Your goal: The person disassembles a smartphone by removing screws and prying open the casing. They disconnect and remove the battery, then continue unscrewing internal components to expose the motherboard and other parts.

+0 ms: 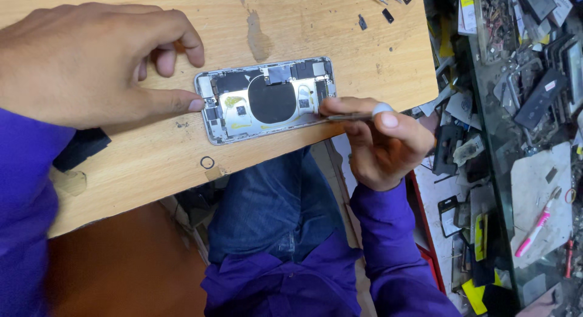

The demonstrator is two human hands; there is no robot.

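1. My left hand (pixel 85 62) pins the opened phone (pixel 267 99) flat on the wooden desk (pixel 340 44), thumb pressed to its short edge, fingers curled.
2. My right hand (pixel 379 141) pinches thin tweezers (pixel 347 116), tips inside the phone's far end.
3. The phone lies near the desk edge above my knees; I judge a slip could push it off.
4. Too much force with the tips might scratch parts or tear a cable.
5. The small black ring (pixel 207 162) could roll away.

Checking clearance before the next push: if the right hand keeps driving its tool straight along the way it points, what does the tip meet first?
The right hand points its thin tool leftward into the opened phone. Its tip already sits by the small parts near the frame's right end; straight on, it would likely meet the round black coil, though depth is unclear.
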